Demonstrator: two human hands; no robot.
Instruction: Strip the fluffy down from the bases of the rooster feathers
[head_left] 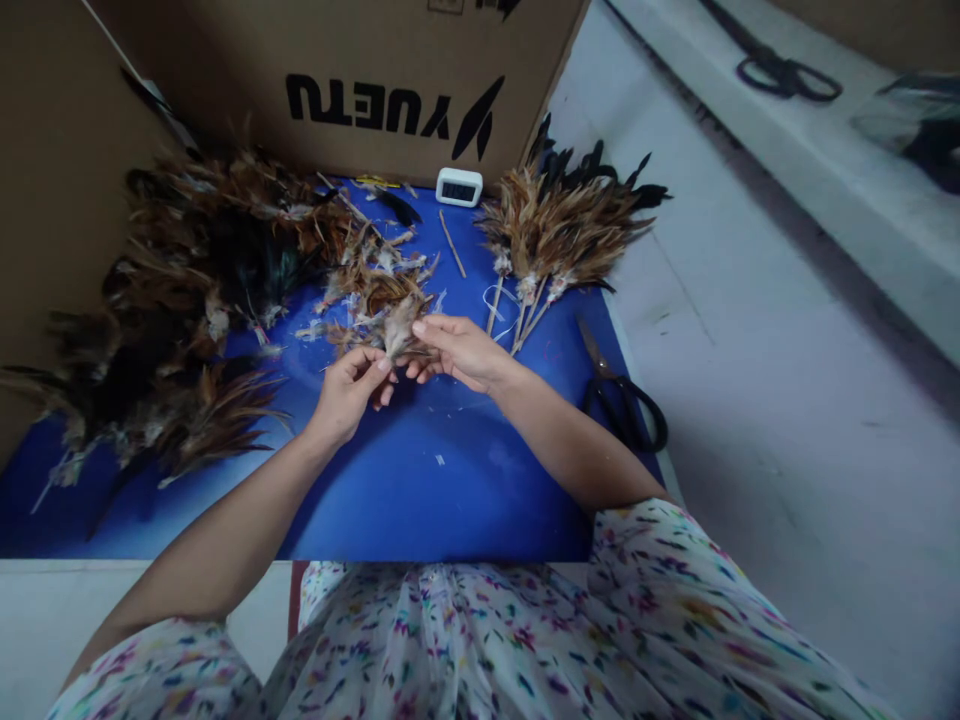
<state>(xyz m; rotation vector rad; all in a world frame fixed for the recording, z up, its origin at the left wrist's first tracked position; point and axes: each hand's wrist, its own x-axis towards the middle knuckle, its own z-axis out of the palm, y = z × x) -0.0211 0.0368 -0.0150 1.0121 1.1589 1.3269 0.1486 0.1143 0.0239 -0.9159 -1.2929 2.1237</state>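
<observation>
Between my two hands is a small tuft of brown and grey feathers point(401, 325). My left hand point(351, 388) pinches its lower end between thumb and forefinger. From the other side my right hand point(459, 352) grips the tuft's edge with thumb and fingers, the palm partly turned up. Just beyond them lies a loose heap of brown feathers point(375, 285) with white ends. Bundles of brown and black feathers on thin sticks point(559, 235) rest to the right, past my right hand.
A large pile of dark feathers point(172, 290) covers the left of the blue table point(450, 480). Black-handled scissors point(626, 400) lie at the right edge. A white digital timer point(459, 187) stands before a cardboard box point(375, 60). More scissors point(787, 75) rest on a ledge.
</observation>
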